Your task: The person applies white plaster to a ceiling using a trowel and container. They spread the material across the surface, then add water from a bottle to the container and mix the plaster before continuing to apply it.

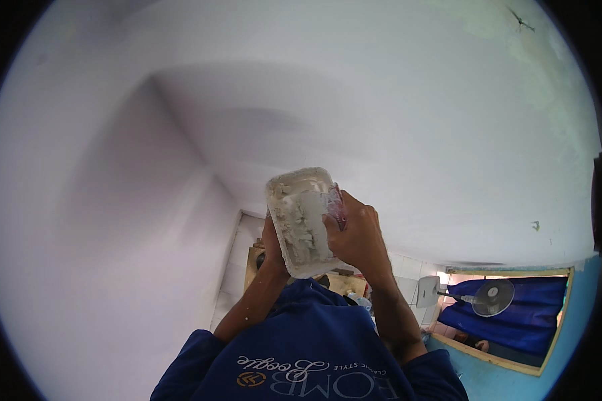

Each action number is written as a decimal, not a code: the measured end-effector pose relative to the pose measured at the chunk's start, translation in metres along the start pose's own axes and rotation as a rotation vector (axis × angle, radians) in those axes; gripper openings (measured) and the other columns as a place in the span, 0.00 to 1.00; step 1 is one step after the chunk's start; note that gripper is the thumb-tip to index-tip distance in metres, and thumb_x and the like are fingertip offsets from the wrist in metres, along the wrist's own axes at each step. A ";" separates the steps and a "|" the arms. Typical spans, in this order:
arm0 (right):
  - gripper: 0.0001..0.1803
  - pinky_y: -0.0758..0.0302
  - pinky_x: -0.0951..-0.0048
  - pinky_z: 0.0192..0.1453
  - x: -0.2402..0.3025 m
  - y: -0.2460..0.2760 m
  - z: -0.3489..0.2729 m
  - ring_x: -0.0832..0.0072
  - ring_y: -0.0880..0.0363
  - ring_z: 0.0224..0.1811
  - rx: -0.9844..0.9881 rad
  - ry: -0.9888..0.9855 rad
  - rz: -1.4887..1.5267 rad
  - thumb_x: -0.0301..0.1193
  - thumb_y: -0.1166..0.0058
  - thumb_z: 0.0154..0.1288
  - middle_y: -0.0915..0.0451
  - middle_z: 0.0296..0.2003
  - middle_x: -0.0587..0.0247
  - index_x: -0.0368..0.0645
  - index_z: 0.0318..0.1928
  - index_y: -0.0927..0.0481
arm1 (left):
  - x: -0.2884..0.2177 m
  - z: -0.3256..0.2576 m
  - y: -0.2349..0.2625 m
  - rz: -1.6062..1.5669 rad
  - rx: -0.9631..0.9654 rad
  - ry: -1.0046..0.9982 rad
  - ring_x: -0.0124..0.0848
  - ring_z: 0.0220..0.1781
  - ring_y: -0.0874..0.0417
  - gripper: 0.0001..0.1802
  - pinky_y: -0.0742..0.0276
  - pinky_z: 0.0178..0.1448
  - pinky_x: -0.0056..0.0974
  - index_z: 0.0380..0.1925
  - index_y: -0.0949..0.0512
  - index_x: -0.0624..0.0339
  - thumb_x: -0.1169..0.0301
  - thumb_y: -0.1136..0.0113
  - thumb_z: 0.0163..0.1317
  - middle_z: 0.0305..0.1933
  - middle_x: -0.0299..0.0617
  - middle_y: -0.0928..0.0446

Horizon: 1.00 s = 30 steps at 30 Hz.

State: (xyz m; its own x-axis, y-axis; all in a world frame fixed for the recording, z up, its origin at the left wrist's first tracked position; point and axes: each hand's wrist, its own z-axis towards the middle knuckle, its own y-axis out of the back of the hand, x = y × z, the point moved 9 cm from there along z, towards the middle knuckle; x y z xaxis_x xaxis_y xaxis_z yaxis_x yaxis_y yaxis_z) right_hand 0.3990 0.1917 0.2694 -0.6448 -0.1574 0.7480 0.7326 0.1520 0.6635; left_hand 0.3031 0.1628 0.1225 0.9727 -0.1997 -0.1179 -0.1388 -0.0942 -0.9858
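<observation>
A shallow, rectangular, whitish plastic tub is held up in front of my chest, its inside smeared with lumpy white putty. Along its left side my left hand is closed around the tub; most of its fingers are hidden behind the wall. My right hand grips the reddish handle of a putty knife at the tub's right side. The knife's pale, coated blade lies over the inside of the tub, against the putty.
White walls meet at a corner ahead. Low at right, a fan stands before a wood-framed opening with a blue curtain. Below me are pale tiles and wooden boards. A dark mark shows on the upper right wall.
</observation>
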 end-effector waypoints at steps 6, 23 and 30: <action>0.13 0.22 0.58 0.39 0.011 0.006 0.003 0.49 0.15 0.31 -0.005 -0.029 -0.026 0.22 0.42 0.60 0.18 0.27 0.43 0.32 0.46 0.21 | -0.003 -0.006 0.012 0.094 -0.166 -0.015 0.45 0.58 0.17 0.35 0.16 0.60 0.49 0.69 0.34 0.58 0.43 0.67 0.76 0.62 0.51 0.24; 0.16 0.22 0.52 0.41 0.033 -0.008 -0.015 0.42 0.17 0.31 0.053 0.059 -0.095 0.23 0.43 0.61 0.19 0.27 0.38 0.28 0.48 0.23 | -0.006 -0.010 0.013 0.110 -0.105 -0.027 0.45 0.60 0.19 0.37 0.17 0.62 0.49 0.70 0.35 0.56 0.42 0.72 0.76 0.63 0.51 0.25; 0.17 0.20 0.52 0.43 0.038 -0.014 -0.018 0.41 0.16 0.34 0.023 0.131 -0.154 0.25 0.43 0.61 0.18 0.29 0.36 0.27 0.49 0.23 | -0.007 -0.013 0.004 0.174 -0.157 -0.032 0.44 0.61 0.20 0.38 0.18 0.63 0.48 0.70 0.35 0.55 0.40 0.72 0.76 0.64 0.51 0.26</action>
State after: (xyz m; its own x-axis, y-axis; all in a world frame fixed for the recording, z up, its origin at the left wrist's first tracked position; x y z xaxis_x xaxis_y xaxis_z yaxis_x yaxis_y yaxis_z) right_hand 0.3684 0.1660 0.2885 -0.7139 -0.3060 0.6299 0.6213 0.1383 0.7713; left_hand 0.2931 0.1515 0.1204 0.9366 -0.1955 -0.2908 -0.3298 -0.2118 -0.9200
